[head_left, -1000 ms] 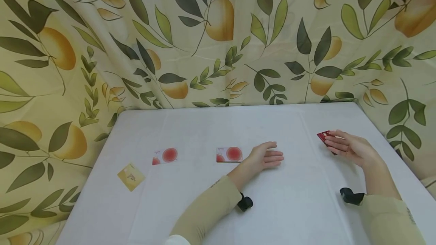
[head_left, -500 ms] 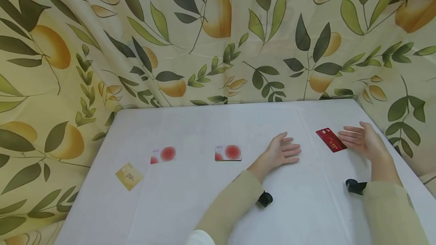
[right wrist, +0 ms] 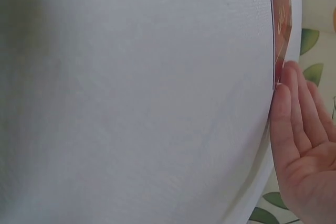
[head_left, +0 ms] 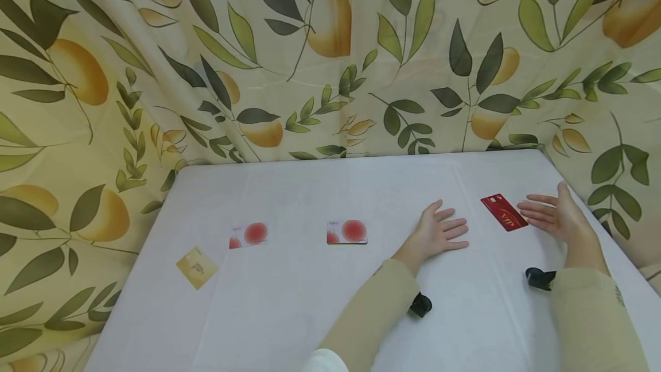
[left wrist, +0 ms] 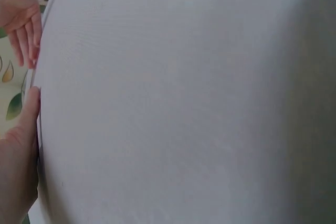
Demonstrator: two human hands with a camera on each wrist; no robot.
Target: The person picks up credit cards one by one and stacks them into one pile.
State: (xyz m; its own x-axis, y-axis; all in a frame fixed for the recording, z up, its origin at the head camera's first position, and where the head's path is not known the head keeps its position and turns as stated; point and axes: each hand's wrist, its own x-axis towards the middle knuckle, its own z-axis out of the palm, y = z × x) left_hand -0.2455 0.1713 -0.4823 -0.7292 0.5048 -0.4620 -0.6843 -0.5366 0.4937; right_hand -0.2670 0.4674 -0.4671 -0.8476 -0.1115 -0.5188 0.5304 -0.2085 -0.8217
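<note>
A red VIP card (head_left: 504, 212) lies flat and slanted on the right part of the white table. Just right of it is my right hand (head_left: 555, 214), palm turned inward, its straight fingertips right at the card's edge. In the right wrist view the card (right wrist: 282, 27) shows beyond the extended fingers. My left hand (head_left: 436, 231) is left of the card and nearer to me, fingers spread and holding nothing. Both hands face each other with the red card between and beyond them.
Two white cards with red circles lie on the table, one at centre (head_left: 347, 232) and one farther left (head_left: 248, 235). A gold card (head_left: 197, 268) lies at far left. A fruit-patterned curtain (head_left: 330, 102) hangs behind the table (head_left: 289, 314).
The right hand has drawn away to the right from the red card, uncovering it. My left hand has moved right, away from the centre card, and its fingers have spread.
</note>
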